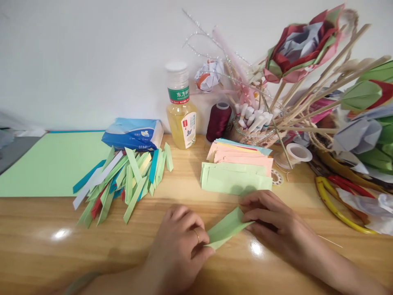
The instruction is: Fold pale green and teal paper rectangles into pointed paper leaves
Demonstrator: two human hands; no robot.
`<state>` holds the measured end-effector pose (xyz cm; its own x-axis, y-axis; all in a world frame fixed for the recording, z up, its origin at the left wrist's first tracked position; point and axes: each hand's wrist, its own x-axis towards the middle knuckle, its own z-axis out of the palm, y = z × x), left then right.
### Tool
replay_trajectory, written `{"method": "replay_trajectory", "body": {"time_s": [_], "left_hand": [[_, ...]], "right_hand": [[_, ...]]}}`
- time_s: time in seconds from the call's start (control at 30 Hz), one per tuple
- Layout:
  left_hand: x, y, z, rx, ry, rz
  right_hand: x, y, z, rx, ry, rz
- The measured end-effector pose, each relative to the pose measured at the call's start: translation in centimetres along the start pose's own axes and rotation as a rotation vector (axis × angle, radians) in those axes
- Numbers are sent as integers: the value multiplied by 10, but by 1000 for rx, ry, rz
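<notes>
A light green paper strip, creased along its length, is held slantwise just over the wooden table. My left hand, with a ring on one finger, pinches its lower left end between thumb and fingers. At the upper right end, my right hand grips the strip the same way, its fingertips partly hidden. Behind the right hand lies a stack of paper rectangles, green in front with pink, yellow and blue behind. To the left is a loose pile of folded paper strips, mostly green, some blue, white and red.
Along the wall stand a blue tissue pack, a bottle of yellow drink and a dark red thread spool. Green paper sheets lie at left. Paper flowers on sticks, markers and yellow-handled pliers crowd the right.
</notes>
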<state>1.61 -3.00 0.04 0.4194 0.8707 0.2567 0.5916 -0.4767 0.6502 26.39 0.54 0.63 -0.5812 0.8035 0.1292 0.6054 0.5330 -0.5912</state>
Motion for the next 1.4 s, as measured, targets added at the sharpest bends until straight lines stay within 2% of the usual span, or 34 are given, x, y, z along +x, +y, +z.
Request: {"method": "replay_trajectory", "body": {"time_s": [0.17,0.37,0.67,1.0,1.13,1.2,1.33,1.4], "left_hand": [[-2,3,2,-41,21,-43],[0,4,3,22,-24,-76],[5,3,2,97,-96,-117],[7,4,2,135,-78,-88],[6,4,1,177,-90,-121],[4,3,2,200,-66,-64],[-1,-2,7,291,-19,178],[-2,-4,9,338,-20,235]], "right_hand": [[2,-3,5,-49,59,43],[4,-8,10,-84,136,77],[2,-6,11,-49,109,98],[2,-4,14,-20,139,94],[3,-6,12,-29,130,114],[4,-7,11,-42,130,119],[5,-8,10,-69,140,128],[5,-9,10,-75,142,117]]}}
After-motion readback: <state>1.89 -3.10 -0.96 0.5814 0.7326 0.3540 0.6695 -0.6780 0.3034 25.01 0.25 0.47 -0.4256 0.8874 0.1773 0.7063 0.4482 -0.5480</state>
